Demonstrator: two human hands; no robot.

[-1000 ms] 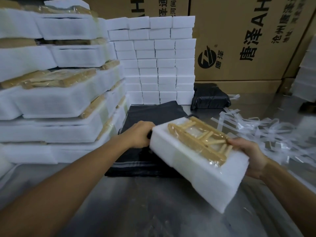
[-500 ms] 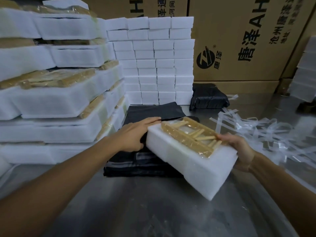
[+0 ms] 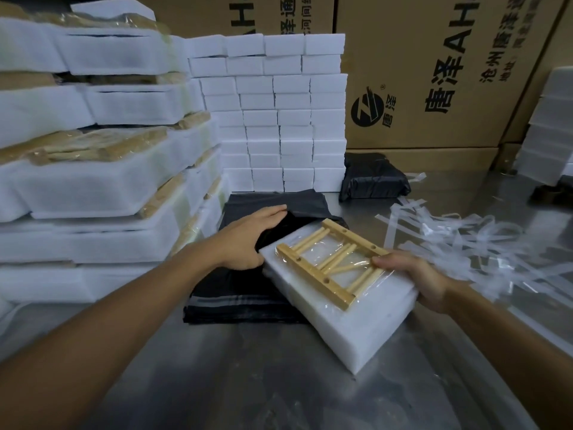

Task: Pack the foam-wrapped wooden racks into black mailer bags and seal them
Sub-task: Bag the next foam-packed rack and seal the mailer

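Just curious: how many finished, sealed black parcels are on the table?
1 for sure: the sealed black parcel against the cardboard box. A dark shape at the right edge might be another.

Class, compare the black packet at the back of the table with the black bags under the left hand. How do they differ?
The packet is bulging and wrapped shut around its contents; the bags lie flat in a stack.
The packet stands alone by the cartons; the left hand lifts the top bag's mouth.
Both are black plastic on the steel table.
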